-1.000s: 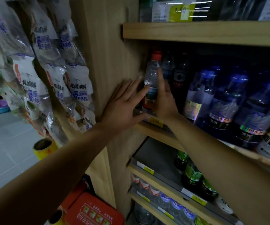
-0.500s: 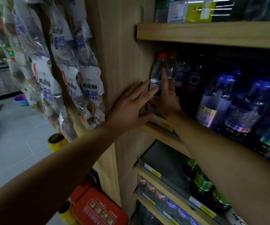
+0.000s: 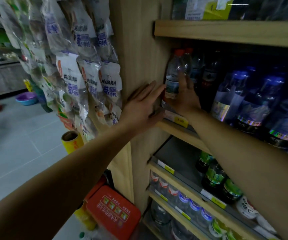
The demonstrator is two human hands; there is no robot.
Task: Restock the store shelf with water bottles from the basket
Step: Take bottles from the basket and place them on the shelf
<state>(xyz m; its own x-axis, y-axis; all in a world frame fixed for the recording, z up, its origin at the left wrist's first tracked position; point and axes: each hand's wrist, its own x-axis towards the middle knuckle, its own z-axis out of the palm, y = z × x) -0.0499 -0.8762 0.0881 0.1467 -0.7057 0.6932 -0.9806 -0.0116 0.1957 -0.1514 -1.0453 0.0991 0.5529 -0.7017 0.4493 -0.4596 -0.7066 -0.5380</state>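
Note:
A clear water bottle [image 3: 172, 75] with a red cap stands upright at the left end of the middle shelf [image 3: 172, 129], close to the wooden side panel [image 3: 139, 54]. My right hand [image 3: 185, 99] cups its lower right side, fingers stretched up along it. A second red-capped bottle [image 3: 188, 60] stands just behind. My left hand [image 3: 142, 103] lies flat on the side panel with its fingers spread, holding nothing. No basket shows.
Blue-capped bottles [image 3: 231, 94] fill the shelf to the right. Green-labelled bottles [image 3: 213, 177] stand on the shelf below. Snack bags [image 3: 87, 75] hang on the panel's left. A yellow roll [image 3: 72, 141] and a red printed case [image 3: 113, 210] sit low by the floor.
The view has swung left. My right hand has slid down the bottle, which now stands closer to the side panel. My left hand has stayed flat on the panel.

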